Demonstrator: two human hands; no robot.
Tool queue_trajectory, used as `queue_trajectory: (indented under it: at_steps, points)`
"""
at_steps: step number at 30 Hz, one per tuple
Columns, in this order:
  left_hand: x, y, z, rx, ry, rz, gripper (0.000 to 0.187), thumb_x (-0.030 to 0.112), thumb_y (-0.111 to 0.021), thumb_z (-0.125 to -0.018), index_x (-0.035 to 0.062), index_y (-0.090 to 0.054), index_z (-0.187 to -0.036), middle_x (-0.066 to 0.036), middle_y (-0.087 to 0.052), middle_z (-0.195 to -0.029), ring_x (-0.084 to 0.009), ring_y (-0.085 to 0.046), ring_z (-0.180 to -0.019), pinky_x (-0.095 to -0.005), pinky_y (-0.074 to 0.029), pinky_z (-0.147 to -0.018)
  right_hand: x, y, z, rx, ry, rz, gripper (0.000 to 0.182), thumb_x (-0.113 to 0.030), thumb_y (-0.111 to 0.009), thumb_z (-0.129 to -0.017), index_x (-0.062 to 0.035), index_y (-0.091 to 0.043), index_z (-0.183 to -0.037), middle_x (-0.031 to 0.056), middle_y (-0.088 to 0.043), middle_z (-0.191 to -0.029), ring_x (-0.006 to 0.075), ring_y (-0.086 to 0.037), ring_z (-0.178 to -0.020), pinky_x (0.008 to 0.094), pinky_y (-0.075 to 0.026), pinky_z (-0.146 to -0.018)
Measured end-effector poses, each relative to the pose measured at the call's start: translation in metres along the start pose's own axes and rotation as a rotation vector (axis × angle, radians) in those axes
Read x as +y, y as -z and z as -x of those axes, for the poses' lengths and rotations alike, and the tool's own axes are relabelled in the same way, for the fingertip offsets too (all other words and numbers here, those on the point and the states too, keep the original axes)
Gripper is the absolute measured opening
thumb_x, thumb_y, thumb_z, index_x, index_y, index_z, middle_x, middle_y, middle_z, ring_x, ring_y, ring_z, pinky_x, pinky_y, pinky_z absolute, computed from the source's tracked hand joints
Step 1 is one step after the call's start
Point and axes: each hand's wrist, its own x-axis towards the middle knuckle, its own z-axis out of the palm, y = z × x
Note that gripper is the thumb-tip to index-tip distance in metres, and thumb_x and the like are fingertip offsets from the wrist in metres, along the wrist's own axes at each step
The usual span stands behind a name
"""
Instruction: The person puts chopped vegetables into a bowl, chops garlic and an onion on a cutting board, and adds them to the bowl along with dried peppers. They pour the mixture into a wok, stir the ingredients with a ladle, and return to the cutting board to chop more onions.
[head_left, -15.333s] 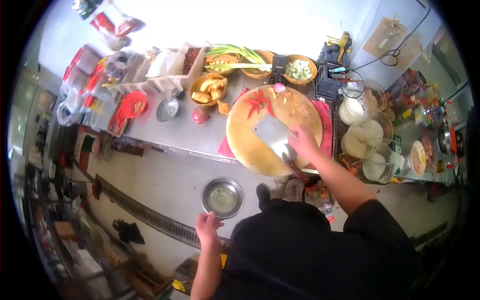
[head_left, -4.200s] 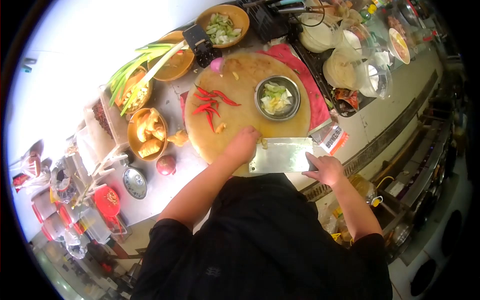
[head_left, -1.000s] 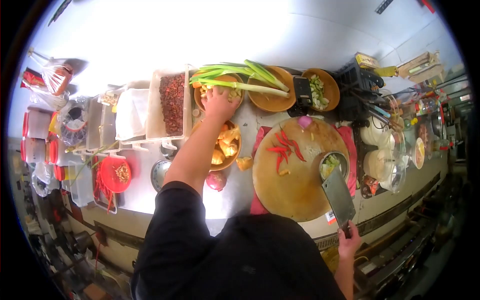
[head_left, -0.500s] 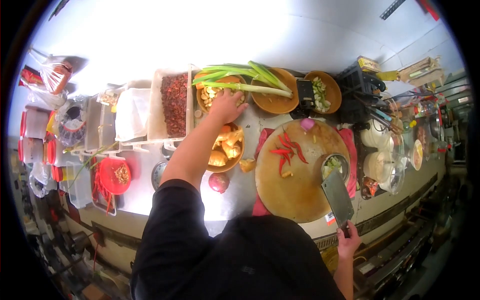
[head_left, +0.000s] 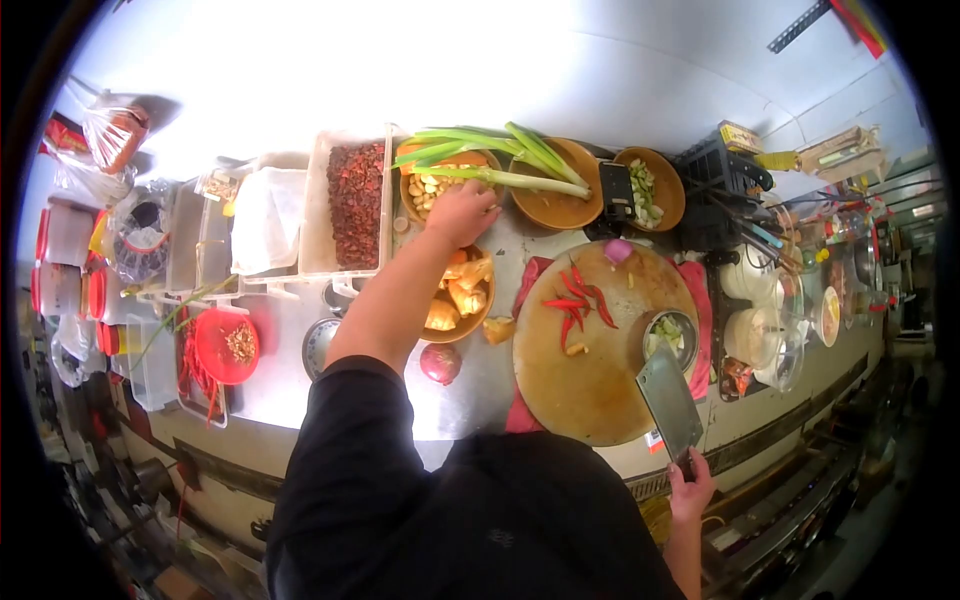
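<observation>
My left hand (head_left: 464,213) is at the right rim of a bowl of garlic cloves (head_left: 428,190), its fingers curled in. Whatever they hold is hidden under the hand. Long green scallions (head_left: 500,170) lie across that bowl and a brown bowl (head_left: 530,208) beside it. My right hand (head_left: 692,487) grips a cleaver (head_left: 669,405) by its handle, the blade over the right edge of a round chopping board (head_left: 580,395). On the board lie red chilies (head_left: 574,302), a purple onion piece (head_left: 617,250) and a metal bowl of chopped green pieces (head_left: 672,336).
Ginger (head_left: 462,290) fills a bowl below my left forearm, with a red onion (head_left: 441,363) nearby. A tray of dried chilies (head_left: 356,205) stands to the left. At the back right is a bowl of cut scallion (head_left: 645,192); white tubs (head_left: 748,335) line the right.
My left hand has drawn back to the right from over the garlic, and its fingers have curled in. The cleaver in my right hand has shifted slightly left and down.
</observation>
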Motion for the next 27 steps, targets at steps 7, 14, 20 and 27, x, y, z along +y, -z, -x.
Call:
queue_trajectory:
  at_steps: [7, 14, 20, 27]
  points:
    - [-0.011, -0.003, -0.007, 0.197, 0.087, 0.052, 0.019, 0.029, -0.064, -0.080, 0.0151, -0.067, -0.092, -0.008, -0.062, -0.099, -0.0328, -0.064, -0.078, -0.0410, -0.054, -0.071, -0.022, 0.002, 0.009, 0.020, 0.009, 0.051, 0.041, 0.002, -0.071, -0.076, 0.0042, -0.058, -0.115, 0.0043, -0.062, -0.081, 0.0097, -0.055, -0.069, 0.0233, -0.046, -0.062]
    - [-0.005, 0.021, -0.026, 0.235, 0.625, 0.825, 0.022, 0.024, -0.065, -0.082, 0.0110, -0.067, -0.100, -0.007, -0.063, -0.084, -0.0203, -0.062, -0.063, -0.0328, -0.051, -0.056, -0.017, -0.009, 0.020, 0.030, -0.171, -0.304, 0.039, -0.004, -0.070, -0.079, 0.0014, -0.060, -0.116, 0.0095, -0.065, -0.086, 0.0112, -0.058, -0.071, 0.0259, -0.049, -0.065]
    - [0.030, 0.044, -0.014, 0.197, 0.892, 1.674, 0.018, 0.018, -0.060, -0.088, 0.0105, -0.057, -0.104, -0.005, -0.056, -0.081, -0.0153, -0.053, -0.058, -0.0266, -0.041, -0.043, -0.026, -0.016, 0.016, -0.328, -0.459, -0.379, 0.027, -0.012, -0.065, -0.087, 0.0005, -0.064, -0.110, 0.0003, -0.055, -0.059, 0.0044, -0.044, -0.044, 0.0202, -0.033, -0.040]
    - [0.140, 0.023, 0.026, -0.213, 0.822, 1.679, 0.018, 0.016, -0.059, -0.086, 0.0098, -0.058, -0.103, -0.004, -0.057, -0.080, -0.0139, -0.054, -0.058, -0.0266, -0.043, -0.045, -0.021, -0.023, -0.011, -0.279, -0.545, -0.360, 0.030, -0.023, -0.063, -0.090, 0.0017, -0.064, -0.107, 0.0009, -0.050, -0.053, 0.0072, -0.041, -0.037, 0.0231, -0.031, -0.035]
